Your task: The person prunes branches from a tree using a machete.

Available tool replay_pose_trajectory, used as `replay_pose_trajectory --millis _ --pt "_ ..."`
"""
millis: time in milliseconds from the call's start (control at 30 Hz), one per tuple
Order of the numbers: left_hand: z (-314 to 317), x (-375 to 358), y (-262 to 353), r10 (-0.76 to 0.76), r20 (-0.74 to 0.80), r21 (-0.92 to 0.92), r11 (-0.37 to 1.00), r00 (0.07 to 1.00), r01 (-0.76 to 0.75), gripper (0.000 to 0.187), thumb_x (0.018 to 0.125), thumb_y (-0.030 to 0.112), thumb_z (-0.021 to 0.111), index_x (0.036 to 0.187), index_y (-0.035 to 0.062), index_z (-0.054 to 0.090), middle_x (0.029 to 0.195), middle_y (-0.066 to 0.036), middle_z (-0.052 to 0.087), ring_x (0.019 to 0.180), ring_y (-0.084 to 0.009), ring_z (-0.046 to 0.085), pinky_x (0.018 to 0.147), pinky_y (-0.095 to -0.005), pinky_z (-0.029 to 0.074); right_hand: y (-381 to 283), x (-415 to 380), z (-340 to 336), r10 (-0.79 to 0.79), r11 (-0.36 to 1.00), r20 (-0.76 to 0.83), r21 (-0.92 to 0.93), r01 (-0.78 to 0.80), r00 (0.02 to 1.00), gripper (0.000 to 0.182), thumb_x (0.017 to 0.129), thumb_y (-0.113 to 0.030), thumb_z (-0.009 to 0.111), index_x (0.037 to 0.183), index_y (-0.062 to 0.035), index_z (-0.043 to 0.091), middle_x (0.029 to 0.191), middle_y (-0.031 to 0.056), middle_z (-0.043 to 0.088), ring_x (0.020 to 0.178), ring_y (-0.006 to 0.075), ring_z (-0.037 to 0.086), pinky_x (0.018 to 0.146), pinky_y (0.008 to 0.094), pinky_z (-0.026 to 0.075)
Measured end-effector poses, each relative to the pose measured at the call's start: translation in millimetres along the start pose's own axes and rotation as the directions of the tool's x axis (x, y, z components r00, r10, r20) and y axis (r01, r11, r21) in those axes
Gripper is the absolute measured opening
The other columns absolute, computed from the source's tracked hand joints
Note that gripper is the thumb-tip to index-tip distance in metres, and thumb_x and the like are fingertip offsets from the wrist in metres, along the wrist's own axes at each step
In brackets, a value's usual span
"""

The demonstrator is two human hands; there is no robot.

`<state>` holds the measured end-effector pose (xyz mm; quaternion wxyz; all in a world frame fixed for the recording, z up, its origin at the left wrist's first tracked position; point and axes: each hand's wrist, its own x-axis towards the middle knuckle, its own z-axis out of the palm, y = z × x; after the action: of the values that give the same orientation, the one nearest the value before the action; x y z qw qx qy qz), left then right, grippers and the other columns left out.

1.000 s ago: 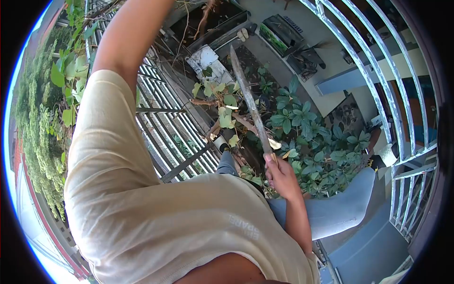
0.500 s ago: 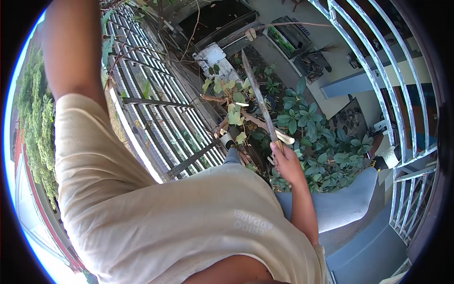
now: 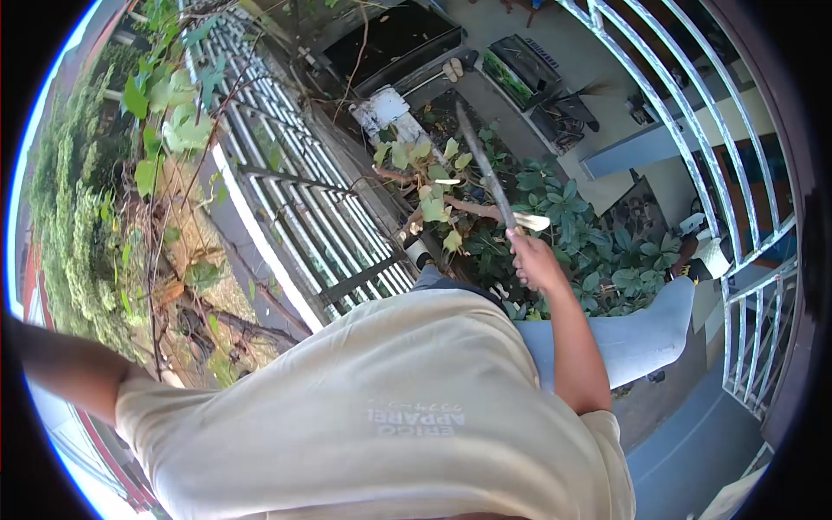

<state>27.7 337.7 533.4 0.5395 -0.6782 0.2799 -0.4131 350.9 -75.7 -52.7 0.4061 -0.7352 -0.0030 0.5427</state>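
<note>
My right hand [image 3: 536, 260] is wrapped round the handle of a long machete [image 3: 487, 165], whose dark blade points up and away over the plants. Just beside the blade is the pale cut end of a branch [image 3: 530, 222]. Broad green leaves [image 3: 563, 208] lie beyond and below my right hand. My left arm [image 3: 74, 368] reaches out to the left edge of the view, and its hand is out of sight.
A white metal fence [image 3: 303, 191] runs along the left, with vines [image 3: 178, 121] over it. Curved white railings [image 3: 685, 113] stand at the right. Below are a fish tank [image 3: 511, 74] and sandals [image 3: 452, 69]. My feet are braced apart.
My left arm has swung down from the upper left to the left edge, uncovering the vines. My right hand has shifted slightly right and up with the machete.
</note>
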Motion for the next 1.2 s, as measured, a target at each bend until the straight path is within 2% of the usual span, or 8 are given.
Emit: replay_pose_trajectory --millis 200,400,433,567,733,867,1000,1200 --pt "-176.9 -22.2 41.6 -0.341 0.381 0.494 0.861 0.859 0.122 0.068 0.113 0.054 0.032 0.072 0.0078 0.060 0.064 -0.012 0.059 0.056 -0.0270 0.057 0.056 -0.0401 0.043 -3.0 1.5 -5.4 0.042 0.994 -0.011 0.100 -0.041 0.999 0.055 0.101 -0.062 0.062 0.096 -0.0078 0.054 0.068 -0.0007 0.048 0.050 0.0090 0.045 0.046 0.0274 0.038" --pt "-319.6 -74.2 48.7 -0.444 0.472 0.696 0.718 0.761 -0.013 0.067 0.100 0.066 0.058 0.060 0.0153 0.040 0.048 0.000 0.034 0.039 -0.0284 0.031 0.051 -0.0431 0.030 -1.6 -0.9 -10.9 0.013 0.990 -0.005 0.143 -0.012 1.000 0.055 0.101 -0.063 0.060 0.097 -0.0087 0.053 0.065 -0.0009 0.047 0.049 0.0094 0.043 0.045 0.0265 0.037" --pt "-424.8 -120.6 -3.4 -0.538 0.683 0.675 0.724 0.494 -0.143 0.060 0.095 0.064 0.071 0.062 0.0139 0.068 0.053 0.009 0.053 0.045 -0.0068 0.044 0.045 -0.0314 0.034 0.6 -2.2 -12.1 0.004 0.988 0.000 0.153 -0.004 1.000 0.056 0.101 -0.064 0.061 0.097 -0.0086 0.053 0.065 -0.0008 0.047 0.048 0.0096 0.043 0.045 0.0264 0.037" --pt "-471.6 -167.4 47.0 -0.980 0.091 0.928 0.149 -0.178 -0.341 0.072 0.096 0.085 0.040 0.124 0.0303 0.077 0.093 -0.011 0.080 0.073 -0.0277 0.076 0.056 -0.0404 0.058 -1.8 -9.1 -7.0 -0.007 0.984 0.045 0.178 -0.001 0.999 0.055 0.101 -0.063 0.061 0.099 -0.0093 0.052 0.066 -0.0006 0.046 0.048 0.0096 0.041 0.044 0.0266 0.036" --pt "-575.5 -321.3 127.4 -0.371 -0.268 0.804 0.422 -0.889 -0.418 0.108 0.091 0.092 0.032 0.141 0.0016 0.064 0.144 -0.029 0.060 0.139 -0.0445 0.054 0.119 -0.0532 0.040 -4.4 -19.4 -1.1 -0.051 0.989 0.088 0.145 0.037 0.995 0.052 0.102 -0.062 0.059 0.100 -0.0101 0.051 0.065 -0.0015 0.045 0.047 0.0095 0.040 0.043 0.0272 0.035" --pt "-368.2 -192.1 209.9 -0.719 0.135 0.937 0.316 -0.682 -0.147 0.091 0.097 0.078 0.046 0.144 0.0018 0.059 0.143 -0.027 0.062 0.131 -0.0406 0.060 0.110 -0.0505 0.046 -7.1 -29.3 2.2 -0.073 0.995 0.064 0.074 0.068 0.995 0.052 0.102 -0.059 0.063 0.096 -0.0080 0.053 0.065 -0.0006 0.047 0.046 0.0100 0.044 0.044 0.0265 0.038" --pt "-179.7 -89.3 302.2 -0.752 0.595 0.604 0.186 -0.283 0.775 0.053 0.097 0.039 0.075 0.133 0.0010 0.065 0.135 -0.023 0.066 0.127 -0.0424 0.059 0.110 -0.0485 0.043 0.8 -23.0 11.5 -0.101 0.992 -0.006 -0.071 0.100 0.995 0.051 0.101 -0.057 0.064 0.092 -0.0074 0.055 0.062 0.0005 0.048 0.045 0.0113 0.046 0.042 0.0282 0.038" --pt "-85.7 -48.6 339.2 -0.472 0.784 0.264 -0.334 -0.403 0.905 0.051 0.096 0.039 0.074 0.129 0.0019 0.063 0.133 -0.021 0.065 0.121 -0.0370 0.065 0.106 -0.0470 0.048 17.1 -14.9 8.3 -0.072 0.976 0.016 -0.207 0.074 0.997 0.051 0.101 -0.055 0.065 0.090 -0.0066 0.057 0.063 0.0009 0.048 0.046 0.0134 0.049 0.043 0.0302 0.038"
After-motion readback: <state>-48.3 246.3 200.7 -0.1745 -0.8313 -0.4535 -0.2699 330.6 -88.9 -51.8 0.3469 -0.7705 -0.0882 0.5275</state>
